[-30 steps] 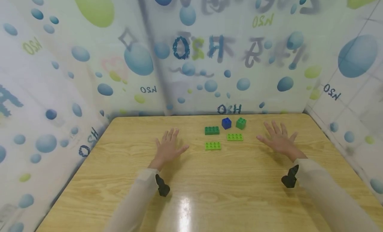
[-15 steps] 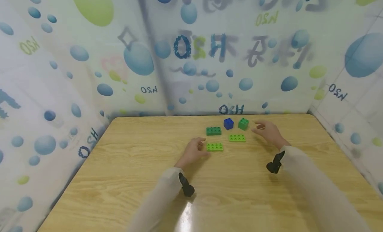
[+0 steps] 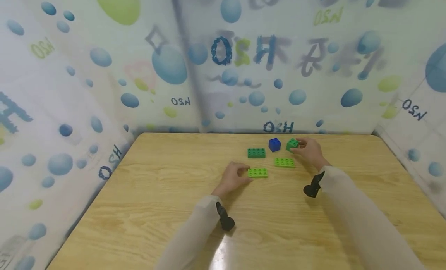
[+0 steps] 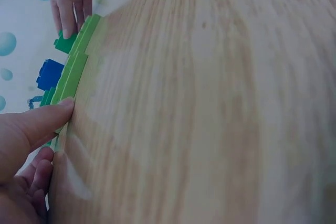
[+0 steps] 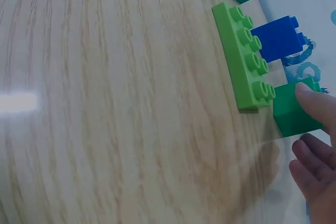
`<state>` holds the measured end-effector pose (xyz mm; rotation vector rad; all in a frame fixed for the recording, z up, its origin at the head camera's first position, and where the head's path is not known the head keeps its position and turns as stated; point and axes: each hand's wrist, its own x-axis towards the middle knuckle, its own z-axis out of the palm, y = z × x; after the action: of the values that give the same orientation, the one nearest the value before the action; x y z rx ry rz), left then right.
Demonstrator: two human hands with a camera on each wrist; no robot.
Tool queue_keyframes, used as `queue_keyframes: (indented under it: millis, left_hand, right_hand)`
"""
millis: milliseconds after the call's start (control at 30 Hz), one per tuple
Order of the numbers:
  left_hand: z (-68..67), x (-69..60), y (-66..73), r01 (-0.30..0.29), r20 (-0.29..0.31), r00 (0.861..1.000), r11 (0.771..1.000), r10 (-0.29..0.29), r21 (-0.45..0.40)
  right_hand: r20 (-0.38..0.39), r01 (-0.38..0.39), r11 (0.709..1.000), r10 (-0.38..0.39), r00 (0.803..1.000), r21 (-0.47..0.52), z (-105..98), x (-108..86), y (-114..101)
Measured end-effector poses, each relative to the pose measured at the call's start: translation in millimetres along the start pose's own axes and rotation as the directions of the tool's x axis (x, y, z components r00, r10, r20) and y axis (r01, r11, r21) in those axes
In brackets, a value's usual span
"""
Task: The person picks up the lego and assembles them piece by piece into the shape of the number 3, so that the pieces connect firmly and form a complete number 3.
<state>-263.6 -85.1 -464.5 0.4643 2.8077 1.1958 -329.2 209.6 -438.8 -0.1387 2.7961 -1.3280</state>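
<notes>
My left hand (image 3: 232, 178) grips the left end of a light green toy brick (image 3: 258, 172), thumb at its near side and a finger at its far side. In the left wrist view the thumb (image 4: 50, 120) lies against that brick. Farther right, my right hand (image 3: 311, 152) pinches a green cube-shaped toy brick (image 3: 292, 144); the thumb (image 5: 315, 100) shows on its near face in the right wrist view. The fingers behind this cube are partly hidden. Both bricks sit on the wooden table.
Between the hands lie a second light green brick (image 3: 284, 162), a dark green brick (image 3: 256, 153) and a blue cube brick (image 3: 274, 145). The wooden table (image 3: 156, 208) ends at a patterned curtain (image 3: 223, 88) behind the bricks.
Both hands started spread open and apart. They have moved inward, the left to the nearer light green brick, the right to the green cube, and their fingers have closed around them.
</notes>
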Motion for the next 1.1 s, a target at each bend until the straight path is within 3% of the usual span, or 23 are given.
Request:
queue_keyframes:
  millis: [367, 500, 867, 1100]
  left_hand:
    - [4.6, 0.6, 4.1, 0.042, 0.007, 0.999, 0.998, -0.042, -0.036]
    - [2.6, 0.3, 4.4, 0.057, 0.006, 0.998, 0.997, -0.057, -0.050]
    - [-0.3, -1.8, 3.1, 0.060, 0.017, 0.998, 0.997, -0.059, -0.043]
    - [-1.0, 0.0, 6.7, 0.062, 0.031, 0.998, 0.997, -0.061, -0.045]
  right_hand:
    - [-0.087, -0.003, 0.999, 0.007, 0.996, 0.045, -0.5, -7.4, 4.4]
    - [-0.083, 0.008, 0.998, -0.003, 0.997, 0.068, -4.0, -12.8, 1.8]
    - [0.024, 0.132, 0.988, -0.134, 0.991, 0.080, -4.7, -27.1, -12.0]
    - [0.073, 0.171, 0.981, -0.177, 0.981, 0.087, 3.6, -37.0, -22.5]
